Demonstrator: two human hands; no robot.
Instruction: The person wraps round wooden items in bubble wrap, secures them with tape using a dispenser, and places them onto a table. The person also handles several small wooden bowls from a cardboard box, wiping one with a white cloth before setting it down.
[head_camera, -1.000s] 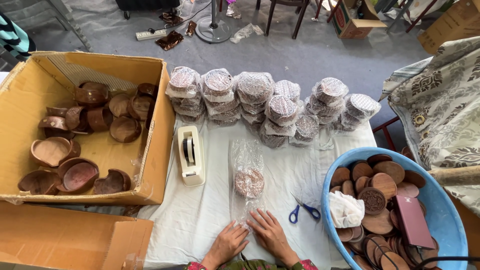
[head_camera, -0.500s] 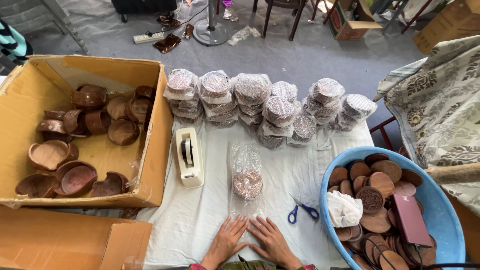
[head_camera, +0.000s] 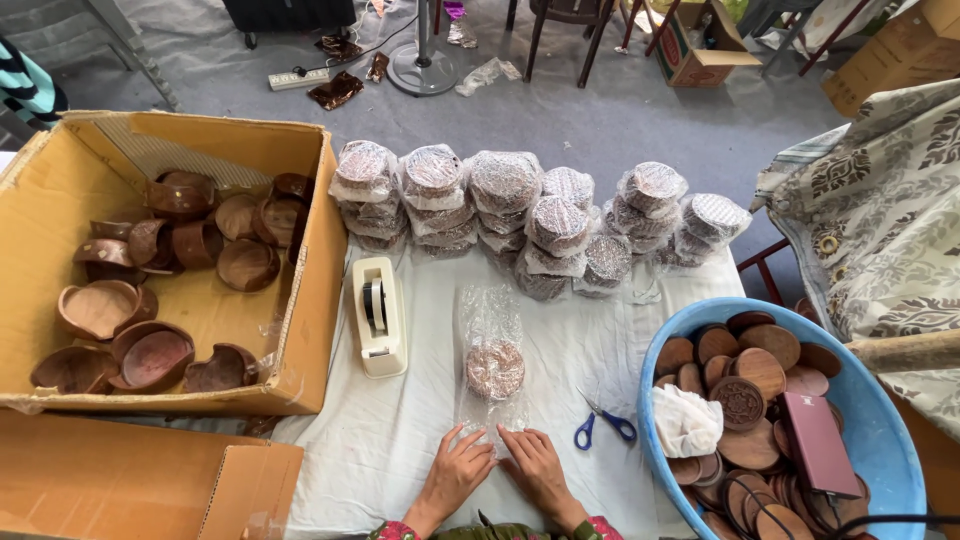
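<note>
- Head view: the clear plastic bag (head_camera: 492, 362) is lying on the white-covered counter (head_camera: 400, 440), just ahead of both hands, between the tape dispenser (head_camera: 377, 315) and the blue-handled scissors (head_camera: 603, 424).
- The left hand (head_camera: 455, 470) and right hand (head_camera: 530, 465) are lying flat with fingers spread, pressing the bag's near edge, gripping nothing.
- The bag is showing a round brown disc (head_camera: 494, 369) inside.
- Its long axis is running away from the person, toward the wrapped stacks (head_camera: 505, 215).

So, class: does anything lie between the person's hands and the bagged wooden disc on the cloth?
Nothing visible does. The left hand and right hand already rest at the near end of the clear bag holding the disc; the scissors lie off to the right.
</note>
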